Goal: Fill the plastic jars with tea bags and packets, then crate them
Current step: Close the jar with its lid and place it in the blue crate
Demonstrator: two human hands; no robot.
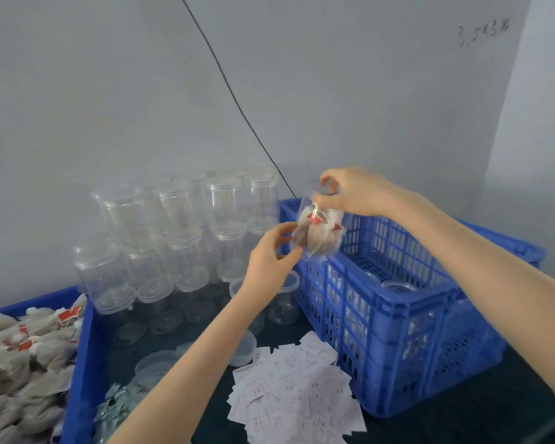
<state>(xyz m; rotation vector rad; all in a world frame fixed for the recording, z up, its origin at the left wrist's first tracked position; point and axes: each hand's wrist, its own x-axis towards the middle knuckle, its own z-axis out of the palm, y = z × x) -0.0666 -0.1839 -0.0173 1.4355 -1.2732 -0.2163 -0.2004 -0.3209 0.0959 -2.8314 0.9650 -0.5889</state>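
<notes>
Paper packets [297, 392] fan below as right hand [354, 192] pinches a clear jar [318, 230] of tea bags, left hand [271, 253] curled at its base; best steadied before crating

two hands [271, 251], two blue crates [398, 302], one held clear bag [318, 232]

Jars [186, 238] left of crate [407, 302]

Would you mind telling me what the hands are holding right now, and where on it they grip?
A clear jar filled with tea bags: the right hand grips its top, and the left hand steadies its lower side, above the blue crate.
</notes>
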